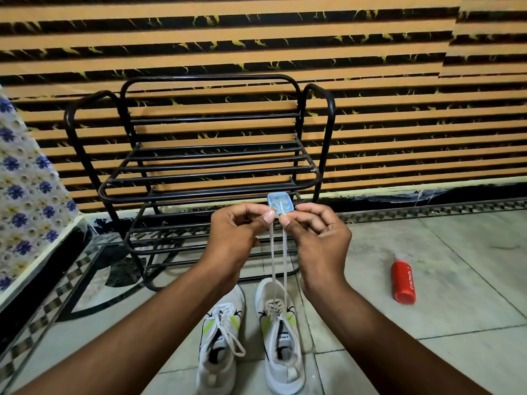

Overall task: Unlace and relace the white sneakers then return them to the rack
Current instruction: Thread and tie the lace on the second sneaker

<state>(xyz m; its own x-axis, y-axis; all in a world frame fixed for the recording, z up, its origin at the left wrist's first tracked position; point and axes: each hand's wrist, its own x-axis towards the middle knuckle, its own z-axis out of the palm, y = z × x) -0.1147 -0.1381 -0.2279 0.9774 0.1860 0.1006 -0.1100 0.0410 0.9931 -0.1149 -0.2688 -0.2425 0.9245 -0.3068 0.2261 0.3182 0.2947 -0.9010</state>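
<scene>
Left hand (236,229) and right hand (316,232) are being held up side by side, fingers curled. Left thumb and forefinger are pinching one strand of the white lace (278,260); right fingers (285,221) are pinching the other strand. Just above the fingertips both strands are passing through a small blue square tag (281,205), gripped at its edges by both hands. What the tag is cannot be made out; the lace ends inside it are blurring together.

Below the fingers the two strands are running down, taut, to the right sneaker (281,337) on the floor. That shoe is showing lacing only over its lower eyelets; the upper eyelets are hard to read. Beside it, nearly touching, the left sneaker (219,343) is lying fully laced with its bow loose. Both are white with green side accents, toes pointing away; the heels are being cut off near the frame's lower edge.

Behind the hands a black metal rack (199,166) is standing against a striped wall (399,81); the hands are hiding part of its lower front rails. To the right of the fingers, well apart, a red bottle (402,282) is lying on the tiled floor (456,309). Far left, a flowered cloth (25,178) is being cut off by the frame.
</scene>
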